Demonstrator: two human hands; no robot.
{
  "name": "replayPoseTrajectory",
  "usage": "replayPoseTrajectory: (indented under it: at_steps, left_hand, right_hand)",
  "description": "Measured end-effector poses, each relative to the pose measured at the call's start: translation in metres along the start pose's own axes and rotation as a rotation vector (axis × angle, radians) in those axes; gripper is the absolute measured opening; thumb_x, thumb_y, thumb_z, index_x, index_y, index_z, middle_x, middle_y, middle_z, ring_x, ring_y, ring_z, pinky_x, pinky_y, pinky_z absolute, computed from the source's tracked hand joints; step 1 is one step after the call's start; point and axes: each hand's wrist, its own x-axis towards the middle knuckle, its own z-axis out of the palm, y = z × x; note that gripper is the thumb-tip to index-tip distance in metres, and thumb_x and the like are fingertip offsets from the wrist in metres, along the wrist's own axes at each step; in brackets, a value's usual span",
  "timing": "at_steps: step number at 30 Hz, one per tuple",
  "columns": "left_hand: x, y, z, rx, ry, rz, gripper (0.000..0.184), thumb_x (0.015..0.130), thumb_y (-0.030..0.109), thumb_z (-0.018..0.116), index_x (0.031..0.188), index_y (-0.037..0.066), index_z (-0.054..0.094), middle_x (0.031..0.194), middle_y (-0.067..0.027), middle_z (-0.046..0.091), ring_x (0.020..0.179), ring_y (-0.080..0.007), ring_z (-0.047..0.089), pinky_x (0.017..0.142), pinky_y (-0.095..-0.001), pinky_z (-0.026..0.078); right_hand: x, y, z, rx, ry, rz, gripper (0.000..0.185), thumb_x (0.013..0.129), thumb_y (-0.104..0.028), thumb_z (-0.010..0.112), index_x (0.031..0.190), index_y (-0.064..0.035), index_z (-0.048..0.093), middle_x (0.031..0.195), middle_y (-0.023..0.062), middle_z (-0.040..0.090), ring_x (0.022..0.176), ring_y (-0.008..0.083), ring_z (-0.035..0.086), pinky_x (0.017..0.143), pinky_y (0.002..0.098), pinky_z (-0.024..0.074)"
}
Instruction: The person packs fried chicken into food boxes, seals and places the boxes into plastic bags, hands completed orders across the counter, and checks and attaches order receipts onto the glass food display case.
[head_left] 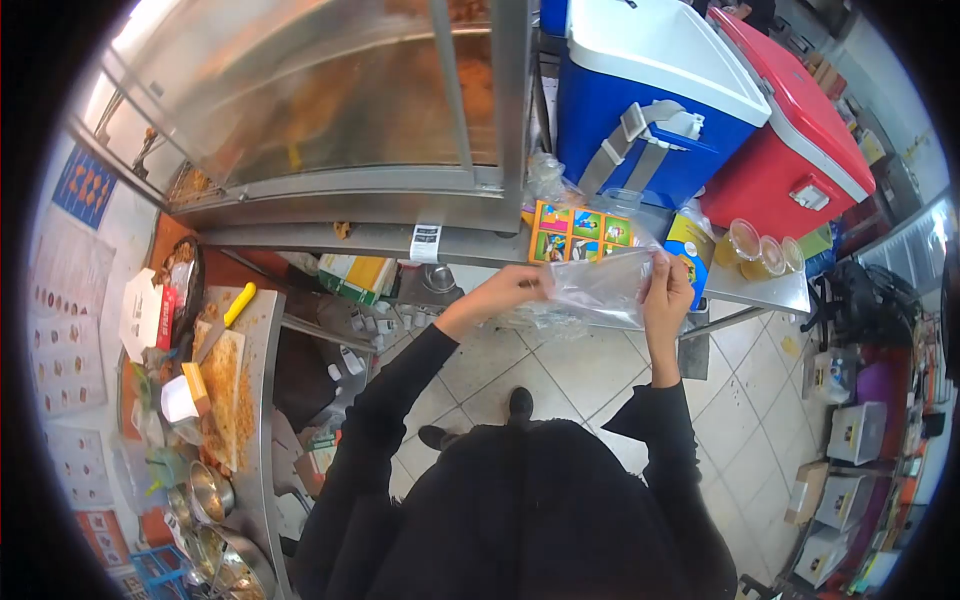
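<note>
A clear plastic bag (598, 285) is stretched between my two hands, in front of the metal counter's edge. My left hand (503, 292) pinches its left end. On the other side, my right hand (668, 288) grips the right end with thumb and fingers. Just behind the bag lies an orange box with colourful picture squares (575, 228). A blue and yellow packet (688, 250) sits on the counter close behind my right hand.
A blue cooler (640, 120) and a red cooler (780, 130) stand behind the counter. Cups of yellowish liquid (760, 258) are at the right. A glass-fronted food cabinet (330, 120) rises at left. A yellow-handled knife (238, 305) rests on the left side table.
</note>
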Motion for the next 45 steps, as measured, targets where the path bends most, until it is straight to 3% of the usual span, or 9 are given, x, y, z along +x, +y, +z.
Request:
replayPoseTrajectory:
  at_steps: [5, 10, 16, 23, 29, 31, 34, 42, 45]
  left_hand:
    - [-0.043, -0.011, 0.022, -1.012, -0.035, 0.104, 0.037, 0.078, 0.03, 0.044, 0.105, 0.007, 0.031, 0.107, -0.0085, 0.043, 0.1, -0.0214, 0.042, 0.079, -0.0326, 0.038]
    - [-0.07, -0.028, 0.038, -0.996, 0.196, -0.042, 0.035, 0.079, 0.029, 0.042, 0.105, 0.006, 0.035, 0.106, -0.0115, 0.044, 0.093, -0.0217, 0.047, 0.078, -0.0316, 0.039]
    - [-0.131, -0.04, 0.021, -1.418, -0.192, 0.012, 0.029, 0.078, 0.02, 0.047, 0.1, 0.002, 0.043, 0.093, -0.0093, 0.051, 0.084, -0.018, 0.051, 0.076, -0.0279, 0.041]
    - [-0.187, -0.093, 0.025, -0.973, 0.386, -0.085, 0.016, 0.073, 0.016, 0.056, 0.08, 0.002, 0.052, 0.076, -0.0018, 0.054, 0.069, -0.0093, 0.05, 0.062, -0.0206, 0.04]
    - [-0.234, -0.1, 0.029, -0.621, 0.592, 0.034, 0.013, 0.068, 0.012, 0.06, 0.071, 0.003, 0.051, 0.066, 0.0007, 0.051, 0.059, -0.005, 0.045, 0.054, -0.0192, 0.037]
    - [-0.244, -0.103, 0.03, -0.462, 0.565, 0.036, 0.014, 0.066, 0.011, 0.062, 0.069, 0.003, 0.051, 0.065, 0.0008, 0.051, 0.059, -0.0046, 0.045, 0.054, -0.0194, 0.037]
    - [-0.253, -0.117, 0.034, -0.302, 0.512, 0.14, 0.015, 0.065, 0.011, 0.063, 0.067, 0.003, 0.05, 0.06, 0.0, 0.051, 0.055, -0.0051, 0.045, 0.05, -0.02, 0.037]
    - [-0.3, -0.071, 0.012, 0.046, 0.693, 0.119, 0.012, 0.068, 0.01, 0.057, 0.072, 0.001, 0.05, 0.047, -0.0061, 0.048, 0.039, -0.0087, 0.044, 0.039, -0.0225, 0.034]
    - [-0.306, -0.053, 0.021, -0.014, 0.726, 0.193, 0.011, 0.069, 0.006, 0.055, 0.08, 0.003, 0.052, 0.052, -0.0046, 0.045, 0.044, -0.0075, 0.042, 0.04, -0.0212, 0.033]
  right_hand:
    - [-0.025, 0.006, 0.029, 0.042, 0.036, -0.018, 0.02, 0.081, -0.018, 0.043, 0.08, -0.0011, 0.054, 0.048, -0.0052, 0.038, 0.043, 0.0005, 0.034, 0.037, 0.0164, 0.0247]
    - [-0.062, -0.005, 0.059, 0.104, 0.123, -0.106, 0.02, 0.082, -0.02, 0.04, 0.08, -0.003, 0.05, 0.051, -0.006, 0.038, 0.048, 0.0001, 0.029, 0.043, 0.0143, 0.0222]
    - [-0.122, 0.002, 0.086, -0.086, 0.194, -0.314, 0.022, 0.082, -0.019, 0.038, 0.084, 0.0012, 0.048, 0.059, 0.0024, 0.052, 0.05, 0.0056, 0.04, 0.048, 0.0181, 0.0331]
    - [-0.192, 0.013, 0.111, 0.051, 0.24, 0.129, 0.026, 0.081, -0.021, 0.041, 0.092, 0.0014, 0.045, 0.061, 0.0039, 0.052, 0.055, 0.0088, 0.043, 0.054, 0.0205, 0.0357]
    - [-0.238, -0.018, 0.139, -0.694, 0.46, -0.387, 0.025, 0.075, -0.023, 0.05, 0.09, -0.0021, 0.046, 0.07, 0.0042, 0.051, 0.057, 0.0102, 0.043, 0.052, 0.0214, 0.0346]
    - [-0.255, -0.036, 0.147, -0.324, -0.347, 0.091, 0.019, 0.074, -0.02, 0.051, 0.078, -0.0021, 0.048, 0.063, 0.0033, 0.05, 0.055, 0.0113, 0.043, 0.05, 0.0226, 0.0348]
    - [-0.262, -0.028, 0.153, -0.306, -0.781, 0.27, 0.019, 0.072, -0.019, 0.053, 0.068, -0.0011, 0.048, 0.056, 0.0045, 0.048, 0.053, 0.012, 0.045, 0.048, 0.024, 0.0344]
    - [-0.271, -0.094, 0.155, -0.893, -0.393, -0.219, 0.017, 0.071, -0.017, 0.053, 0.071, -0.0024, 0.046, 0.065, 0.0055, 0.05, 0.06, 0.0106, 0.049, 0.051, 0.0267, 0.038]
    - [-0.293, -0.094, 0.172, 0.492, -0.64, 0.327, 0.016, 0.079, -0.014, 0.043, 0.084, 0.0004, 0.047, 0.078, 0.0035, 0.053, 0.078, 0.0124, 0.049, 0.067, 0.0247, 0.0391]
